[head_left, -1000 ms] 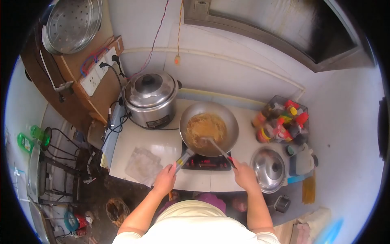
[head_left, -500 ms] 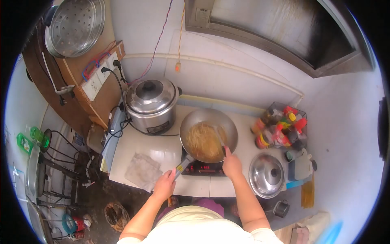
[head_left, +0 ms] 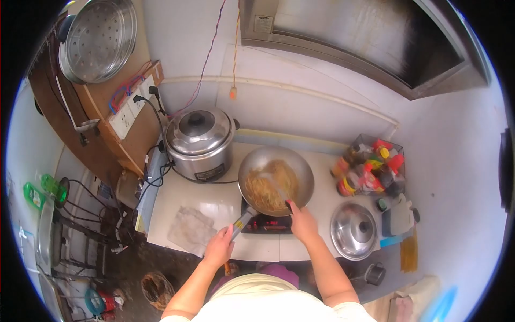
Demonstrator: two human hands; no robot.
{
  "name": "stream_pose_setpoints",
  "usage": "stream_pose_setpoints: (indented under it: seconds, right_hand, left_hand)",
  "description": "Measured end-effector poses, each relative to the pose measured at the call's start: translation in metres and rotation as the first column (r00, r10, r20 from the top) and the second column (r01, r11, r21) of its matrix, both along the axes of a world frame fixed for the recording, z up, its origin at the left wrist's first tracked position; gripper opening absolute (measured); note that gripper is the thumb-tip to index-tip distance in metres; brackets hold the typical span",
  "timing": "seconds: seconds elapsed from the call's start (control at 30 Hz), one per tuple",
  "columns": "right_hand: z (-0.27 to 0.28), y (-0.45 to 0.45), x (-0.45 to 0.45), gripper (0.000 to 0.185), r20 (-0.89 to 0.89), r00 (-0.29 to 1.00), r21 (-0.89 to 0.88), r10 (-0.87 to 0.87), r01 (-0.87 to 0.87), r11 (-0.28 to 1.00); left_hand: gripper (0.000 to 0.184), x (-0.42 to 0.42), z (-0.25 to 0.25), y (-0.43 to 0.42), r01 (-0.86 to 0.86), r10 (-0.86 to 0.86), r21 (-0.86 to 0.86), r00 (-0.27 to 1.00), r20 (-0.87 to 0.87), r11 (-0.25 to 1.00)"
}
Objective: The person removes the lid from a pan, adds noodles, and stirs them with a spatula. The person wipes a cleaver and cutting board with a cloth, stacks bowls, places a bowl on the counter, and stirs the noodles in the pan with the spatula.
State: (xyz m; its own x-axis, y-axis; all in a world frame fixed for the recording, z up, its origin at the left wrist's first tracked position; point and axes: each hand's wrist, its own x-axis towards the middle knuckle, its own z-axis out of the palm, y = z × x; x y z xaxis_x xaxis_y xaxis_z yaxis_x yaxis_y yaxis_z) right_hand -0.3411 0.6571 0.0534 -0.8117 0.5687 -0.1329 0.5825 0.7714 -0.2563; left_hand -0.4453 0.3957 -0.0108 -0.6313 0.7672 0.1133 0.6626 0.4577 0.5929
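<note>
A steel wok (head_left: 303, 174) sits on a black induction cooker (head_left: 268, 225) with red lit digits. In the wok lie yellowish-brown thin strands of food (head_left: 257, 192), like noodles or shreds; their exact kind is unclear. My left hand (head_left: 219, 248) is closed round the wok's handle (head_left: 243, 221). A spatula (head_left: 281, 190) is gripped by its dark handle in my right hand (head_left: 304, 223), at the wok's near right rim. The blade reaches into the food near the middle of the wok and is slightly blurred.
Left of the wok stand a large steel electric cooker (head_left: 203, 166) and a folded grey cloth (head_left: 191, 228). To the right are a steel lid (head_left: 343, 236), a basket of seasoning bottles (head_left: 370, 169) and a white jug (head_left: 398, 217). A range hood (head_left: 332, 53) hangs above.
The spatula's blade has swept leftward across the wok, my right hand shifting slightly left with it. The strands now lie differently. My left hand keeps its hold on the wok's handle.
</note>
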Motion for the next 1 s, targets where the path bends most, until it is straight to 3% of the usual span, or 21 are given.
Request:
stream_pose_setpoints:
  seconds: [0.17,0.37,0.47,0.57,0.67,0.77,0.87,1.0]
  right_hand:
    - [0.012,-0.008,0.043,0.054,-0.046,0.998,0.129,0.034,-0.028,0.991]
    - [-0.025,-0.019,0.07,0.059,-0.007,0.997,0.095,-0.076,0.077,0.992]
    - [-0.041,-0.024,0.076,0.05,0.049,0.986,0.002,-0.161,0.161,0.987]
    - [-0.044,-0.031,0.082,0.054,0.03,0.994,0.078,-0.105,0.102,0.992]
    - [-0.037,-0.049,0.083,0.052,-0.256,0.966,0.306,-0.048,0.128,0.943]
    - [-0.025,-0.064,0.083,0.049,-0.272,0.961,0.195,-0.058,0.114,0.974]
    - [-0.03,-0.076,0.092,0.049,-0.153,0.983,0.078,-0.104,0.117,0.99]
    - [-0.03,-0.096,0.108,0.045,-0.269,0.953,0.069,-0.138,0.162,0.984]
  left_hand:
    - [0.067,-0.001,0.001,-0.002,-0.006,0.006,-0.025,1.0,0.012,1.0]
    - [0.072,-0.001,0.003,-0.005,0.005,-0.004,-0.036,1.0,0.025,0.999]
    - [0.073,-0.001,0.007,-0.009,0.039,-0.04,-0.026,0.998,-0.041,0.999]
    - [0.07,0.0,0.011,-0.015,0.06,-0.06,-0.022,0.998,0.002,0.998]
    - [0.063,-0.002,0.009,-0.022,0.083,-0.082,0.006,0.996,-0.038,0.997]
    - [0.057,-0.002,0.003,-0.029,0.096,-0.097,0.051,0.995,0.011,0.994]
    - [0.054,-0.003,-0.001,-0.036,0.136,-0.133,0.127,0.991,-0.028,0.983]
    - [0.05,-0.002,-0.005,-0.041,0.154,-0.149,0.197,0.988,-0.043,0.968]
